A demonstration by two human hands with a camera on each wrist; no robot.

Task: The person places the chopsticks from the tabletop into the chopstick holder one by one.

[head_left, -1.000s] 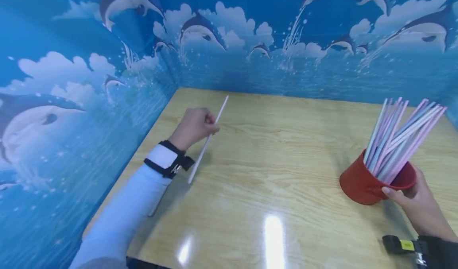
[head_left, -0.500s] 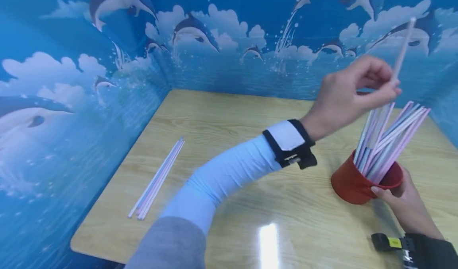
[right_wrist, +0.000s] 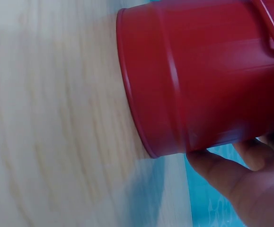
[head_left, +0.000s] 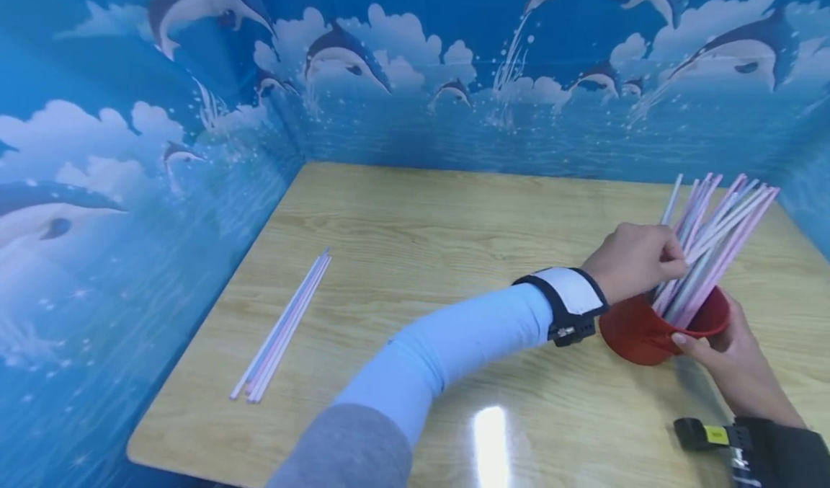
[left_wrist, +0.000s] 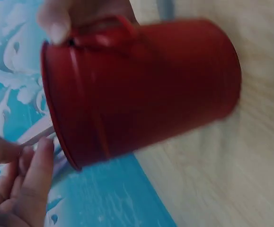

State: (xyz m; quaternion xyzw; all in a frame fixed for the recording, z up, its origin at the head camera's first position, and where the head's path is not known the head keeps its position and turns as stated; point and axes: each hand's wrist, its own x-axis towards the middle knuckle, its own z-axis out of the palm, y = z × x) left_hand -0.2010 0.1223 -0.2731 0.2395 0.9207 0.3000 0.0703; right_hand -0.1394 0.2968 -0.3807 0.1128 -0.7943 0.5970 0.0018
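Note:
A red metal bucket (head_left: 638,333) stands toward the right of the table with many thin pastel straws (head_left: 733,236) leaning out of it. My left hand (head_left: 638,257) is at the bucket's mouth, its fingers pinching a pale straw (left_wrist: 38,134) just outside the rim in the left wrist view. From the right, my right hand (head_left: 729,358) grips the bucket, with the thumb over the rim. In the right wrist view its fingers (right_wrist: 222,172) lie along the red wall. Several more straws (head_left: 285,329) lie side by side on the left of the table.
The wood-patterned table (head_left: 415,236) has a rounded front left corner. A blue dolphin-print curtain (head_left: 402,120) borders its back and left side. Light glares off the tabletop near the front.
My left hand has carried a straw from the left of the table across to the right, then down into the bucket's mouth. The right hand keeps its hold on the bucket.

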